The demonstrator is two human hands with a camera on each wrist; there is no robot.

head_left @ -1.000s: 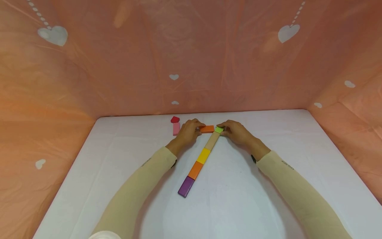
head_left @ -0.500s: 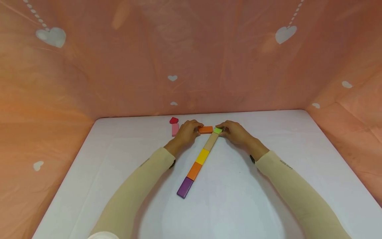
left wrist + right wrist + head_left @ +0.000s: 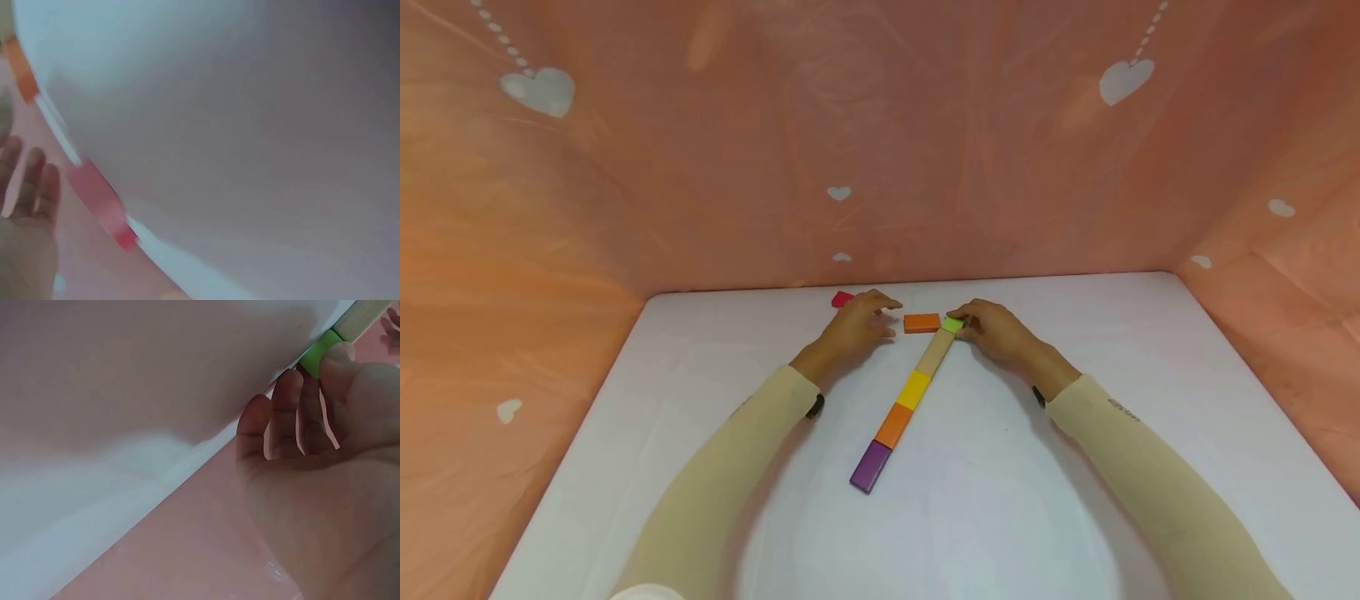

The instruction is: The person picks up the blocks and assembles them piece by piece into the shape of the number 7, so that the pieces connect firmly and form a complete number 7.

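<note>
A slanting row of flat blocks lies on the white table, running from a purple block (image 3: pixel 871 467) through an orange, a yellow (image 3: pixel 914 390) and a tan block (image 3: pixel 936 353) to a small green block (image 3: pixel 952 324) at its far end. My right hand (image 3: pixel 996 331) pinches the green block between thumb and fingers, also seen in the right wrist view. A second orange block (image 3: pixel 922 322) lies crosswise by the row's far end. Just left of it is my left hand (image 3: pixel 853 323), thumb and fingers spread apart, holding nothing. The pink block (image 3: pixel 100 197) shows in the left wrist view.
Behind my left hand, a red block (image 3: pixel 842 299) lies near the table's back edge, at the end of the pink one. The white table (image 3: pixel 1037 517) is bordered by an orange-pink cloth (image 3: pixel 895 150) with white hearts at the back and sides.
My left hand has let go of the crosswise orange block and moved left, now covering the pink block in the head view. The right hand stays at the green block.
</note>
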